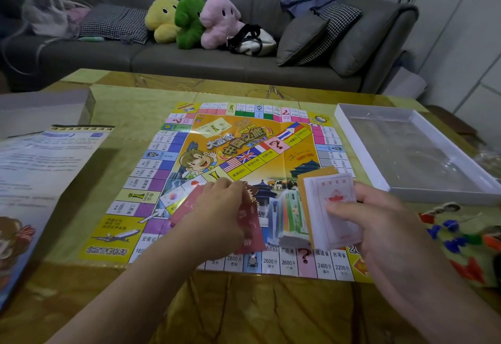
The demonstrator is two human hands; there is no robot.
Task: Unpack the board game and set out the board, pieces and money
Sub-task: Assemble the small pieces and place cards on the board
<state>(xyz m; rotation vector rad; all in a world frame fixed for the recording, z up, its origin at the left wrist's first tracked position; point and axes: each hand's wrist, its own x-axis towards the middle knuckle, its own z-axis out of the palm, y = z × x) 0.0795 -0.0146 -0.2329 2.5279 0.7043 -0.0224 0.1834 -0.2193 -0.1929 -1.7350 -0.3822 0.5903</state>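
The paper game board (244, 154) lies unfolded flat on the table. My left hand (219, 208) rests on the board's near part, fingers closed on a few red paper notes (250, 231). My right hand (379, 224) holds a stack of white and orange cards (333, 202) just above the board's near right corner. Between my hands a pile of green, orange and blue money notes (288, 219) lies on the board. Coloured plastic pieces (461, 240) sit in a clear bag at the right edge.
The open white box tray (349, 116) lies right of the board. The box lid (40, 110) and a rules sheet (48, 159) lie at left. A grey sofa (189, 59) with plush toys, cushions and bags stands behind the table.
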